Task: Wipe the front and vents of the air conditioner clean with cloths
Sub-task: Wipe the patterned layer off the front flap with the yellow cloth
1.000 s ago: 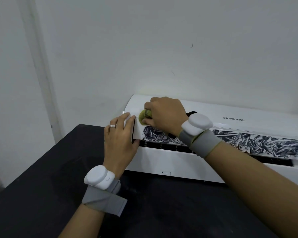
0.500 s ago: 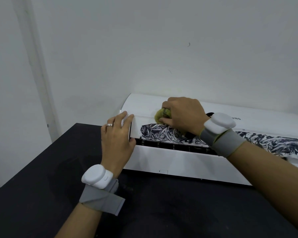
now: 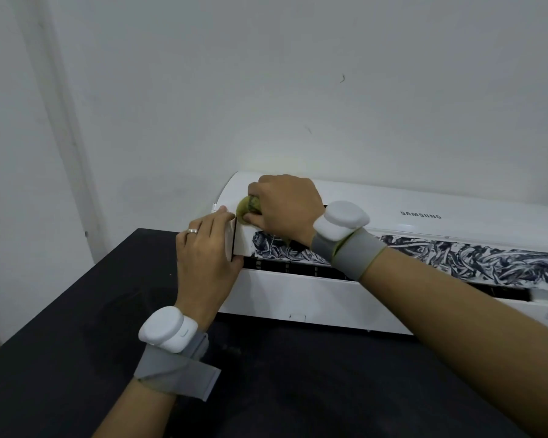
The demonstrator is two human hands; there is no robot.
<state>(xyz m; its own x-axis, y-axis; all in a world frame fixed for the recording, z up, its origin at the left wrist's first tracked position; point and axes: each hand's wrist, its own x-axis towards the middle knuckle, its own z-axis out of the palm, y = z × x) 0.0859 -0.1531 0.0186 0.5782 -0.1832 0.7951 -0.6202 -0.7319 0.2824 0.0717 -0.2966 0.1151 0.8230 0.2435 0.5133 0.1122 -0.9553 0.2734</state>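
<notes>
white air conditioner (image 3: 393, 298) lies on black table; balled yellow-green cloth (image 3: 246, 210) pressed against its left front

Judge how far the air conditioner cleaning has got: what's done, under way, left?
Done: cannot tell; the front panel shows no dirt line. In hand: right hand grips a yellow-green cloth against the panel's left end; left hand steadies it. Left: seemingly the vent slot.

A black, matte worktop (image 3: 60, 358) fills the lower part of the view, its far left corner meeting the white wall (image 3: 266, 90). Faint pale smudges show on its dark surface. One thing lies directly on it: a long white air conditioner (image 3: 314, 298), set along the rear edge close to the wall. Its front bears grey lettering, a dark-blue-and-white swirled strip and a black vent slot below.
</notes>
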